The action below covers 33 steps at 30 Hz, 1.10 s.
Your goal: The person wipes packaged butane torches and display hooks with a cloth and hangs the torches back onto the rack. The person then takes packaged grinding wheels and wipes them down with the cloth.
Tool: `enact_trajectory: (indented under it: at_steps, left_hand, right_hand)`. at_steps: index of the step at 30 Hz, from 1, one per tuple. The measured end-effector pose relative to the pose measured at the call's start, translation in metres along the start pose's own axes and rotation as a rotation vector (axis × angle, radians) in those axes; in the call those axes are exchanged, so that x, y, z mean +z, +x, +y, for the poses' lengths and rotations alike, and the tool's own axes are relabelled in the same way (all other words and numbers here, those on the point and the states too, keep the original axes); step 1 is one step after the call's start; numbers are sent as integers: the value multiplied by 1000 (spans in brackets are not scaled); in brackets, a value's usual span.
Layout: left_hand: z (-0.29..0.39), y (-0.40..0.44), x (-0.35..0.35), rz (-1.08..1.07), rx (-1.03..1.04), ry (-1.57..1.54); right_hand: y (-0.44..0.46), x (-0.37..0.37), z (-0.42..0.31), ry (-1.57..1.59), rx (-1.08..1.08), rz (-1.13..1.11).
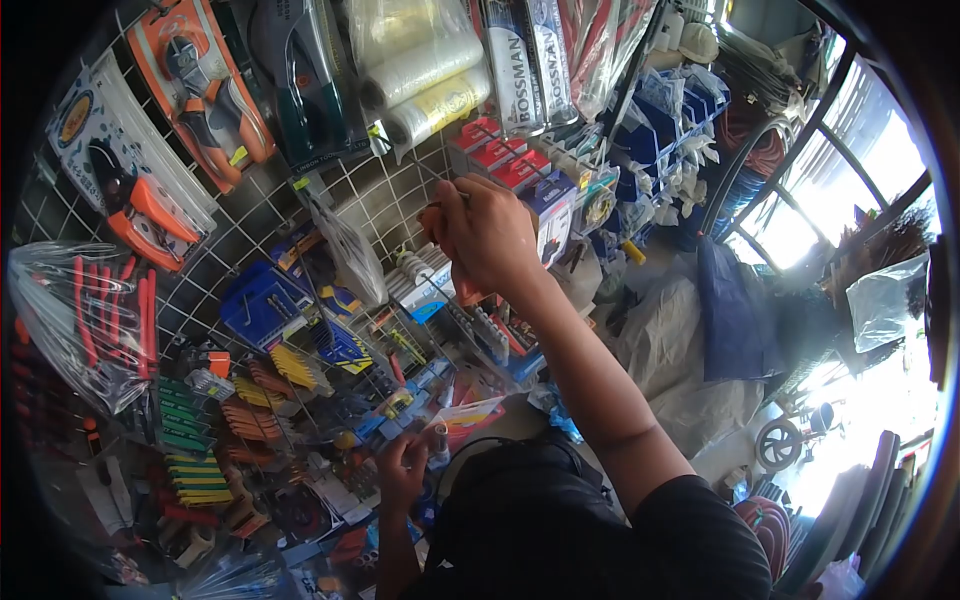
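Observation:
My right hand (492, 232) is raised in front of the wire display rack (350, 195), its fingers closed around a crumpled orange-brown cloth (466, 288). Part of the cloth sticks out past the fingers on the left. A thin metal hook ends close to the knuckles. Lower down, my left hand (400, 472) hangs with fingers loosely curled and a gap between thumb and fingers; nothing shows in it. Beside it is a small cylindrical item (438, 438), and whether they touch is unclear. Red boxed packs (490, 145) hang just behind my right hand.
Orange-handled pruning shears (150, 215) and Bossman packs (520, 70) hang on the rack. Yellow-and-green packs (197, 478) and blue packs (262, 305) stick out on hooks. Blue bins (655, 120) stand to the right, with a wheel (778, 443) and coiled hose (768, 525) below.

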State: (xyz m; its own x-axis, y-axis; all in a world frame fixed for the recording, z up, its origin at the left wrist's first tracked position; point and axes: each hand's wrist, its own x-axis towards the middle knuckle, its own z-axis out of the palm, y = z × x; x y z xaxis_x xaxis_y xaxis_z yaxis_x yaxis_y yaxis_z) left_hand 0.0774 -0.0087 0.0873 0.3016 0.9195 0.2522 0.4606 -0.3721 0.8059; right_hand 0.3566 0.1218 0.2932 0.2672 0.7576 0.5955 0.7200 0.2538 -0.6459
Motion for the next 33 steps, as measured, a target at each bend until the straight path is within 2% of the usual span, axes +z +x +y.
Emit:
enact_trajectory:
  at_steps: [33]
  left_hand:
    - [-6,3,1,-27,-7,5]
  right_hand:
    - [0,20,6,106,10,221]
